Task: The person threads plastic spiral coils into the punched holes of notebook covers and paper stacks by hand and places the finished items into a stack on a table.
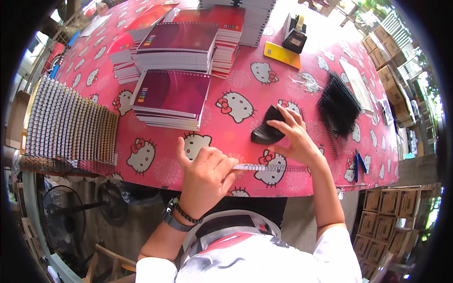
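Note:
My left hand [205, 172] is closed on a thin spiral notebook [249, 167], seen edge-on near the front edge of the table; most of its pages are hidden. A dark wire coil [295, 168] runs along its binding edge and sticks out to the right. My right hand [297, 137] has its fingers spread over the right side of a black wedge-shaped object [267, 127], whose kind I cannot make out. Fingertips lie on or close against that object; the contact is not clear.
Purple notebooks [174, 94] and red notebooks [229, 19] stand stacked at the back left. Bound spiral notebooks [71, 125] are piled at the left. On the right lie black coils [339, 106] and blue-handled pliers [360, 165]. A tape dispenser [295, 35] stands behind a yellow box [282, 54].

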### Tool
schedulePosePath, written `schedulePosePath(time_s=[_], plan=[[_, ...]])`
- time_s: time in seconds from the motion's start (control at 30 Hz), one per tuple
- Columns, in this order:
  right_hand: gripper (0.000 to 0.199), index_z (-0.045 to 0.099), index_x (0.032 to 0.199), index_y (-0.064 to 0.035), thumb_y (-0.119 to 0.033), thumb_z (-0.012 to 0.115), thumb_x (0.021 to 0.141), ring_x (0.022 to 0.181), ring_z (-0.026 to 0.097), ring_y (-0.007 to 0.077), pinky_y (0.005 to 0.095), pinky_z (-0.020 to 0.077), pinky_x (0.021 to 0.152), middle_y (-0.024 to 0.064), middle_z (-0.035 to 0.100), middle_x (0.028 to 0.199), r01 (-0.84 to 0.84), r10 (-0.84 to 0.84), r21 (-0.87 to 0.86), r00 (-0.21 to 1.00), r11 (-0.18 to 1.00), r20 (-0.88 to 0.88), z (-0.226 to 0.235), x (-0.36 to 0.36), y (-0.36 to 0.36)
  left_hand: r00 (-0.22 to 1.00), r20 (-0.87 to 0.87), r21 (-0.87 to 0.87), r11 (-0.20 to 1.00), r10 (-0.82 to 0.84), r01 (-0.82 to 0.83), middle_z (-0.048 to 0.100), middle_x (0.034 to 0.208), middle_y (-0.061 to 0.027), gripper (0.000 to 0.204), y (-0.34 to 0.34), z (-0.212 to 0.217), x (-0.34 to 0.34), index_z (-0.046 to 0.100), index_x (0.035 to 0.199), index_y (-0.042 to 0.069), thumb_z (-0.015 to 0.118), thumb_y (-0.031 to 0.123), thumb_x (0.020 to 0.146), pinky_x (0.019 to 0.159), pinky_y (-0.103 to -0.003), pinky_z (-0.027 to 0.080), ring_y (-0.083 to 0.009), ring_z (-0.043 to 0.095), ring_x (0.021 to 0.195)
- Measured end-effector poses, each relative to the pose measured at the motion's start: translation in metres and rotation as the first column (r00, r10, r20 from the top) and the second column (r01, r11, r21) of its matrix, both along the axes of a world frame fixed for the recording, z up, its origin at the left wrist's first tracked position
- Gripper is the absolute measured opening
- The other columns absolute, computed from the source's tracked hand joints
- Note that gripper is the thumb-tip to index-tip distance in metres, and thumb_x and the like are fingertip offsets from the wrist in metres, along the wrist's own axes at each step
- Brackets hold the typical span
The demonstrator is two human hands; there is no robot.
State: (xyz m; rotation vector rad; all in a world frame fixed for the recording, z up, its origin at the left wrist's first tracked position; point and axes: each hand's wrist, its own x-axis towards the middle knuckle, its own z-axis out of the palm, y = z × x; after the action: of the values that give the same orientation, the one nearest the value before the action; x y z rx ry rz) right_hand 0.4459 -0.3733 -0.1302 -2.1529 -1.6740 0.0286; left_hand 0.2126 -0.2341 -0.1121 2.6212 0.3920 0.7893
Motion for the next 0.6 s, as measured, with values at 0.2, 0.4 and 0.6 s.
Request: schedulePosePath(time_s=[0.2, 0.4, 0.6], plan=[[0.028, 0.064, 0.107, -0.0071, -0.023, 0.066, 0.083, 0.099, 0.057, 0.028, 0.0386, 0.0394, 0.089, 0.0109, 0.065, 0.104, -0.218, 0.173, -0.027, 0.84, 0.976, -0.514, 0.056, -0.042, -0.01, 0.999, -0.038, -0.026, 0.999, 0.031, -0.032, 0.062, 0.079, 0.0037, 0.018, -0.002, -0.006, -0.006, 0.068, 0.083, 0.015, 0.077, 0.019, 0.068, 0.108, -0.062, 0.006, -0.0159, 0.058, 0.089], [0.019, 0.064, 0.097, -0.0066, -0.011, 0.07, 0.08, 0.08, 0.057, 0.0243, 0.036, 0.0427, 0.075, 0.0073, 0.062, 0.089, -0.071, 0.086, 0.061, 0.95, 0.996, -0.3, 0.047, -0.066, -0.017, 1.0, -0.021, -0.013, 1.0, 0.017, -0.018, 0.06, 0.082, 0.0038, 0.023, -0.004, -0.004, -0.002, 0.066, 0.087, 0.016, 0.075, 0.018, 0.066, 0.105, -0.067, 0.009, -0.0158, 0.057, 0.091], [0.021, 0.063, 0.093, -0.0067, -0.008, 0.073, 0.074, 0.079, 0.055, 0.0246, 0.0356, 0.0448, 0.071, 0.0062, 0.06, 0.09, -0.004, 0.082, 0.177, 0.898, 0.984, -0.432, 0.039, -0.073, -0.013, 0.999, -0.027, -0.013, 0.999, 0.042, -0.042, 0.059, 0.083, 0.0019, 0.022, -0.007, -0.008, -0.003, 0.066, 0.086, 0.016, 0.074, 0.019, 0.066, 0.105, -0.067, 0.009, -0.0169, 0.057, 0.091]])
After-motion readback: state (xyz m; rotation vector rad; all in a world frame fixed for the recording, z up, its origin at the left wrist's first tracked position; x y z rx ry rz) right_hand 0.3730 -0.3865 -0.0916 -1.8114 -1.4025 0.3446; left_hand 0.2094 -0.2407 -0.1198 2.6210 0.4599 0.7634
